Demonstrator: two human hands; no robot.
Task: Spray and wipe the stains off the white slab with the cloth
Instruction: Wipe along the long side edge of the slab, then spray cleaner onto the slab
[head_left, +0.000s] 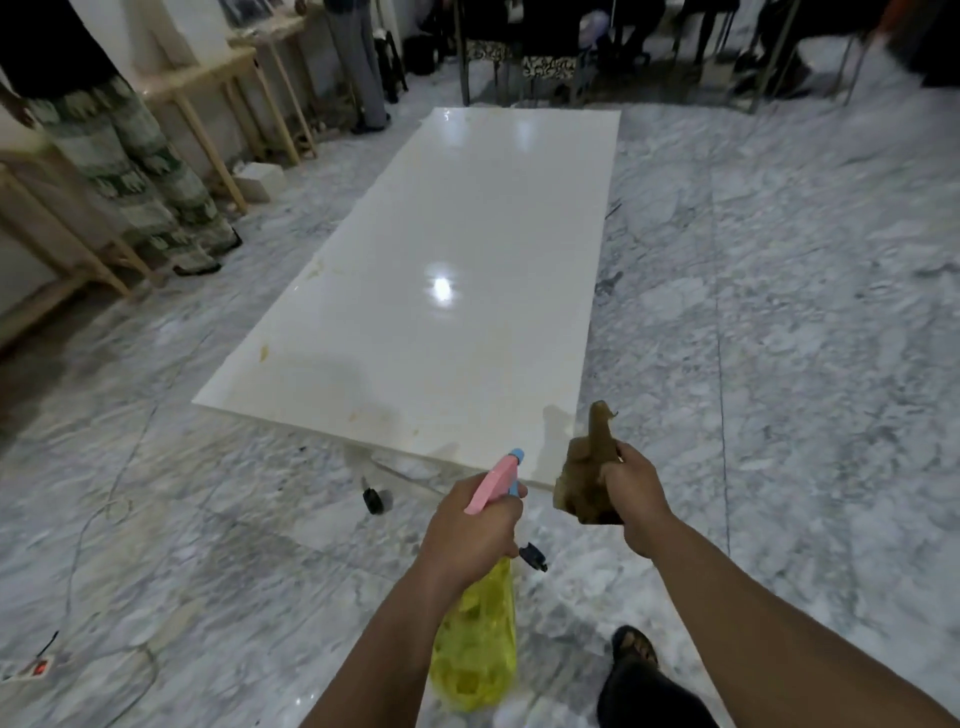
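L hand (470, 525) grips yellow plastic spray bottle (475, 649) at neck; R hand (636, 491) clutches soft brown cloth (587, 467), probably light, near glossy white slab (441, 260), likely slippery.

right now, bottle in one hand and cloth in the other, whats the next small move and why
Probably step closer and aim the pink-and-blue nozzle of the yellow spray bottle, gripped in the left hand, at the yellowish stains near the glossy white slab's near edge. The right hand holds the brown cloth short of them.
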